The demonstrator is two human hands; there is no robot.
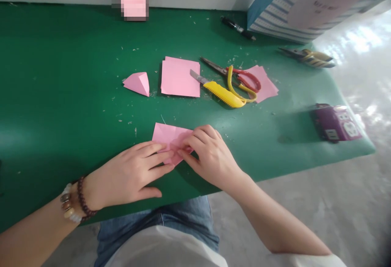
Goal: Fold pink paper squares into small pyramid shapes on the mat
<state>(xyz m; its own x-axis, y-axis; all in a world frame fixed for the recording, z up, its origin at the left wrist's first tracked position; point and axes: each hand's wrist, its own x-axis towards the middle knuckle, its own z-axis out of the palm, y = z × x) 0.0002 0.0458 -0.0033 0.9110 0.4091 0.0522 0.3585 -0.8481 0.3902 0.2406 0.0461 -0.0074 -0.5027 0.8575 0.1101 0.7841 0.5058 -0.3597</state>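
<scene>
A partly folded sheet of pink paper [171, 133] lies on the green tabletop near its front edge. My left hand [134, 173] rests flat with fingers spread, its fingertips pressing on the paper's left and lower part. At the right side of the sheet, my right hand [210, 153] pinches the paper's edge between thumb and curled fingers. The fold under the fingertips is partly hidden. Beyond the hands sit a stack of square pink sheets [179, 77] and, to its left, a folded pink paper piece [139, 82].
A yellow utility knife [224, 94] lies with its blade over the stack, beside scissors [241, 77] that overlap more pink sheets [267, 83]. Farther back are a pen [238, 28], pliers [308, 56] and a striped box [284, 10]. A purple box [337, 122] stands near the right edge.
</scene>
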